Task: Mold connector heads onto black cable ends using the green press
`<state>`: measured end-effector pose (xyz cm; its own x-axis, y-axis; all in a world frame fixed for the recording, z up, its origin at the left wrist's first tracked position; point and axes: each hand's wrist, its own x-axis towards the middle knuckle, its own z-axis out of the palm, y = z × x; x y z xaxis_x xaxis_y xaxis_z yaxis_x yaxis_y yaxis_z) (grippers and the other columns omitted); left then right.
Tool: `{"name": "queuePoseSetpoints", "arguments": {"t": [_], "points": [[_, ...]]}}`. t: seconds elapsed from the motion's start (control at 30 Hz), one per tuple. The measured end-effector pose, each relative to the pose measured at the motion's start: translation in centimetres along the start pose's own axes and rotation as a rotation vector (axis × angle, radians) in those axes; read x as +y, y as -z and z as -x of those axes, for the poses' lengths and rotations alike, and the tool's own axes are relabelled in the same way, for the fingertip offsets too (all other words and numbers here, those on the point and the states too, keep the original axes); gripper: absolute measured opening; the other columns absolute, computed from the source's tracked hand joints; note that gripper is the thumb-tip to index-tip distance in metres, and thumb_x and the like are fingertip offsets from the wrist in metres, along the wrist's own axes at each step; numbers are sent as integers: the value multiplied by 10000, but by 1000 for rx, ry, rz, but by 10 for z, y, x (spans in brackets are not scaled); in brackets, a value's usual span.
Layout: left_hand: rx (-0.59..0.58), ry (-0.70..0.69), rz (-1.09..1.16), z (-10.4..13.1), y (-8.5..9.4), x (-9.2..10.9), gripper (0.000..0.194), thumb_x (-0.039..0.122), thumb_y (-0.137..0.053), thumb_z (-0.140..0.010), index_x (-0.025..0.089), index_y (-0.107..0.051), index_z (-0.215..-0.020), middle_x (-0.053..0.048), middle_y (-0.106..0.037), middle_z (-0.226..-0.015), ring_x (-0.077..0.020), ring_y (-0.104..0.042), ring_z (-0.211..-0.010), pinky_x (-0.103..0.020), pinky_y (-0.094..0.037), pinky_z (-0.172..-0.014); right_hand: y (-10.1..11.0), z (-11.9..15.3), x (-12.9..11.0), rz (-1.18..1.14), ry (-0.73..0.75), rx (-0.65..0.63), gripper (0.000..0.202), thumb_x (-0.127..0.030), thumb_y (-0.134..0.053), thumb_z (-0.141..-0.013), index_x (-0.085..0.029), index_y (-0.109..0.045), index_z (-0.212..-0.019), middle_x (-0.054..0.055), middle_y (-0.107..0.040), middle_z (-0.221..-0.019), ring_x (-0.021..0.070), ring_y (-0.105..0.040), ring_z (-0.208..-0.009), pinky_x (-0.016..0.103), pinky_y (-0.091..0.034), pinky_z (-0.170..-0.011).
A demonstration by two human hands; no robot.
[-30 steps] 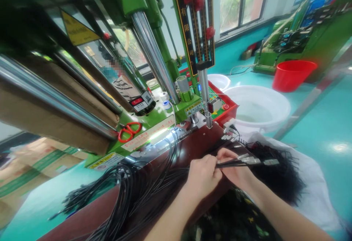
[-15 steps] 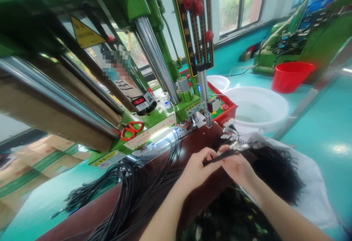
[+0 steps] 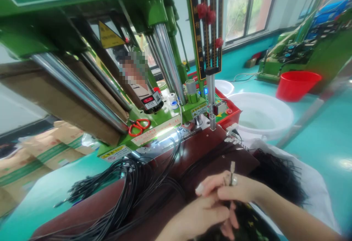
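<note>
In front of the table edge, my right hand [image 3: 243, 189] is closed on a small cable connector [image 3: 233, 167], whose metal tip sticks up above the fingers. Just below and to its left, my left hand [image 3: 199, 213] presses against the right one with its fingers curled. What it grips, if anything, is hidden between the two hands. Long black cables [image 3: 128, 193] lie in a looped bundle over the dark red table [image 3: 203, 145], left of the hands. A few of them run up into the lit gap of the green machine [image 3: 165, 118].
Orange-handled scissors [image 3: 139, 127] lie on the machine's ledge. A red control box [image 3: 233, 114] sits at its right. Right of the table, a dark cable pile [image 3: 280, 178] rests on white cloth [image 3: 313, 197]. Behind are a white tub [image 3: 265, 127] and a red bucket [image 3: 298, 87]. Another person is beyond the machine.
Both hands have come down and nearer my body, away from the cable pile. The dark strands held between them before no longer show there; a metal tip now points upward.
</note>
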<state>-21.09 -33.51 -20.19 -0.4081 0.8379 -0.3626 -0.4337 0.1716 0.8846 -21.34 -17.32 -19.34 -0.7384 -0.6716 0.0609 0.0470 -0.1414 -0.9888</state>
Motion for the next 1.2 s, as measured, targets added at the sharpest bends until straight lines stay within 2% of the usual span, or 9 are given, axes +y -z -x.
{"name": "queuePoseSetpoints", "arguments": {"t": [0.1,0.2,0.33,0.43,0.5,0.63,0.87,1.03,1.2], "points": [[181,-115,216,-12,-5,-14,267,354,-569,-701,88,-572,-717,0,-519,-511,-60,-456,-399,-183,-329,-397,-4,-8,9,-121,-141,15,368,-313,-540,-808,-217,-555,-1163,99,-625,-1043,252,-577,-963,319,-496,-728],[317,-123,373,-27,-7,-16,325,433,-584,-685,111,-538,-687,62,-401,-396,-31,-293,-291,-178,-187,-309,10,-17,11,-284,64,191,458,-322,-606,-772,-239,-507,-1211,107,-550,-1183,243,-510,-1069,377,-391,-905],[281,-119,392,-37,-6,-8,361,470,-556,-709,109,-538,-721,44,-441,-434,-36,-328,-315,-179,-215,-321,38,-24,-6,-245,203,362,388,-363,-559,-804,-227,-549,-1167,87,-514,-1232,248,-445,-1138,417,-285,-992],[300,-125,408,-42,-3,-2,397,504,-564,-684,113,-524,-733,35,-466,-448,-50,-366,-319,-186,-250,-318,46,-25,-22,58,29,337,299,-349,-470,-857,-190,-627,-1056,75,-618,-1082,228,-531,-1035,366,-372,-929],[339,-132,434,-45,-2,1,419,530,-566,-668,121,-514,-744,38,-467,-449,-54,-373,-313,-188,-257,-313,44,-23,-27,199,-98,299,331,-367,-423,-875,-180,-619,-1066,77,-624,-1064,197,-601,-868,299,-481,-739],[342,-151,440,-52,1,1,398,512,-570,-676,125,-517,-755,42,-460,-462,-49,-375,-321,-186,-255,-318,41,-17,-23,264,-138,224,408,-395,-397,-879,-188,-488,-1219,110,-527,-1199,85,-554,-551,194,-434,-428],[337,-179,398,-60,0,-5,337,438,-612,-669,115,-516,-683,42,-441,-473,-35,-361,-343,-186,-233,-338,36,-5,-13,340,-179,227,512,-352,-457,-850,-254,-319,-1333,111,-301,-1373,107,-601,-689,176,-484,-484],[394,-192,438,-64,-8,-2,331,416,-642,-629,135,-467,-611,37,-461,-455,-46,-386,-341,-180,-266,-328,26,1,-10,302,-198,225,482,-387,-419,-868,-258,-327,-1324,142,-224,-1397,86,-617,-568,180,-475,-423],[326,-162,416,-62,-5,-3,362,498,-566,-693,149,-469,-684,43,-460,-438,-51,-363,-291,-173,-244,-281,35,5,-3,372,-112,221,434,-374,-354,-898,-222,-362,-1305,113,-425,-1295,189,-618,-863,274,-525,-647]]}}
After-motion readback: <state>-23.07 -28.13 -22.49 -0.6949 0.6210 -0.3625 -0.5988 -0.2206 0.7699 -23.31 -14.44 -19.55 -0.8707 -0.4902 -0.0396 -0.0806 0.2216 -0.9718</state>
